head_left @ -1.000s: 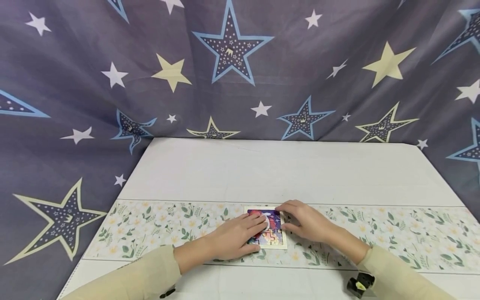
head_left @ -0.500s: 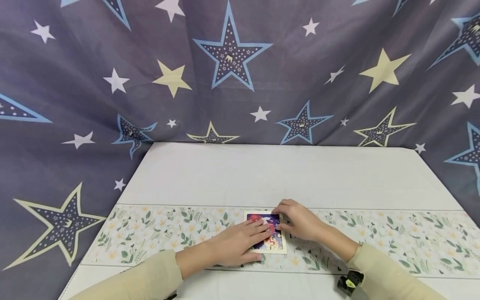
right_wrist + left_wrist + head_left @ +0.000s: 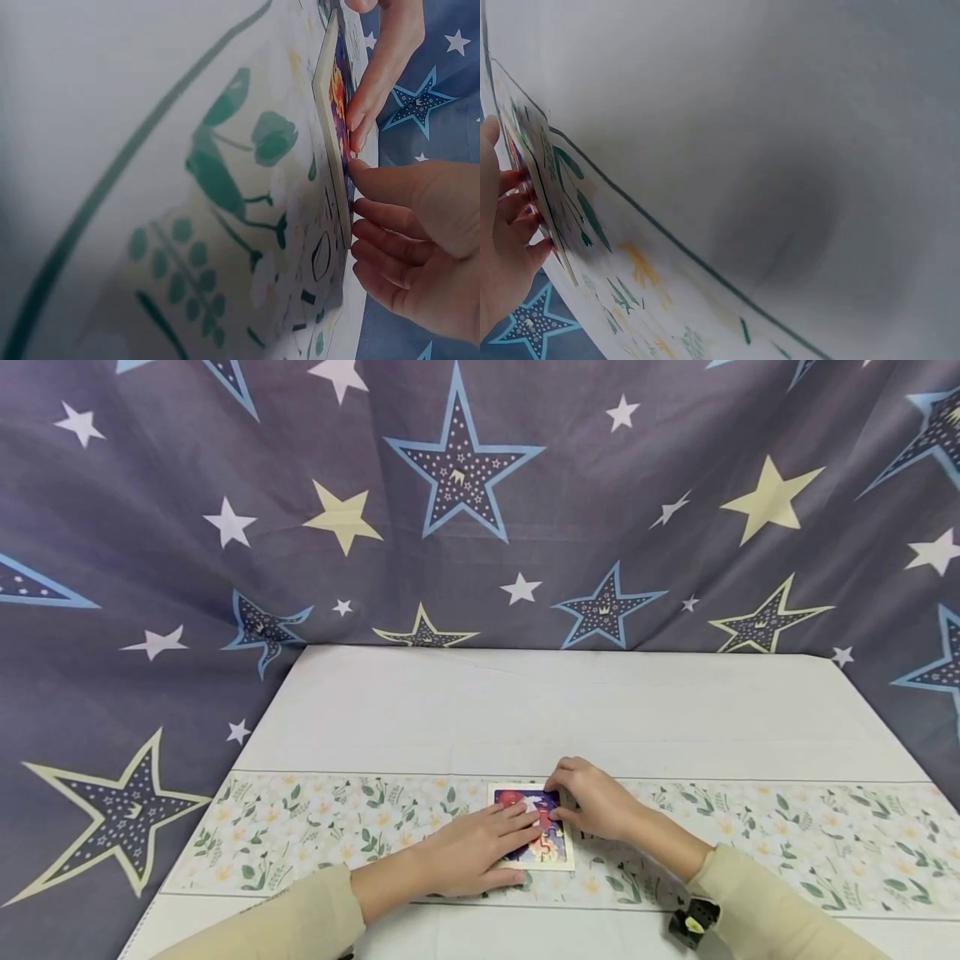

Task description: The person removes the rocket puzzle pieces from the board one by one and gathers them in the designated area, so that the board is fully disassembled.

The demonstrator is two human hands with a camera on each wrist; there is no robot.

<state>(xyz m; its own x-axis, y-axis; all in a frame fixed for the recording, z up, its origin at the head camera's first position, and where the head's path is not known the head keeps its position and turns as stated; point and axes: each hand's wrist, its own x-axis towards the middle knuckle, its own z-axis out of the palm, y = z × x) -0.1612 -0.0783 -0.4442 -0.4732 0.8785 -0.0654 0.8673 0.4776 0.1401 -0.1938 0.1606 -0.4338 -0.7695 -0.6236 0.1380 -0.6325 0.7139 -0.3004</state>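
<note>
A small framed jigsaw puzzle point(image 3: 553, 852) with a purple, red and yellow picture lies on the table in the head view. My left hand point(image 3: 476, 850) rests flat over its left part, fingers extended across the pieces and thumb near the lower edge. From the right, my right hand point(image 3: 596, 800) reaches the upper right of the puzzle, its bent index finger and thumb touching the surface a little apart. The right wrist view shows the right thumb point(image 3: 379, 180) on the picture and the other fingers point(image 3: 386, 240) by the frame's edge. Left fingertips cover part of the picture.
A white cloth point(image 3: 600, 710) with a floral band point(image 3: 322, 818) covers the table. Behind it hangs a dark curtain point(image 3: 480, 560) printed with stars. A black device point(image 3: 693, 922) is strapped at the right wrist.
The right hand has shifted slightly left, bringing thumb and index finger further over the puzzle. The left hand stays on it. The whole head view has tilted a little.
</note>
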